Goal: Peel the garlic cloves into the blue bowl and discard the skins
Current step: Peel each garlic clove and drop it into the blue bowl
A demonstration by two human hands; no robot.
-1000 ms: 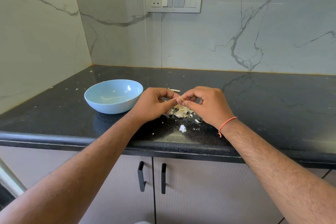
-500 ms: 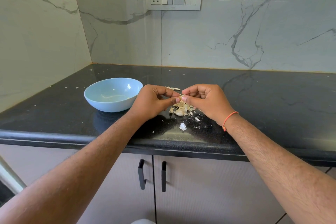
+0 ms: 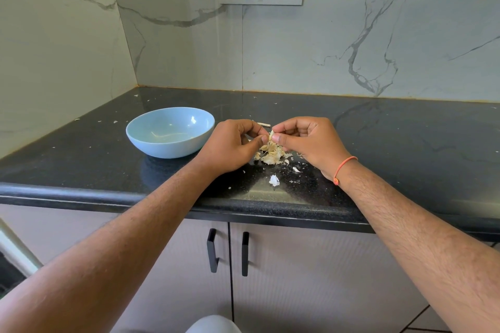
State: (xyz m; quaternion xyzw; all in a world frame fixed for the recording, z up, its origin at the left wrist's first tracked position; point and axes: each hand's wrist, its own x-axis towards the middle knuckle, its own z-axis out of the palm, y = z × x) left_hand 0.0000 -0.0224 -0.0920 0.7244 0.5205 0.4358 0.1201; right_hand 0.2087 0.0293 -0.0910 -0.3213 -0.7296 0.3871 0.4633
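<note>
Garlic clove (image 3: 270, 134), one, pinched between the fingertips of your left hand (image 3: 230, 147) and right hand (image 3: 308, 142), held just above a heap of skins (image 3: 271, 153) on the black counter (image 3: 405, 143). Blue bowl (image 3: 151, 140), just left of your left hand, shows pale shapes inside that look like peeled cloves, though too faint to count. Progress, by judgement: peeling partway, this clove not yet dropped in, and the skins and loose flakes (image 3: 274, 180) not yet discarded.
</note>
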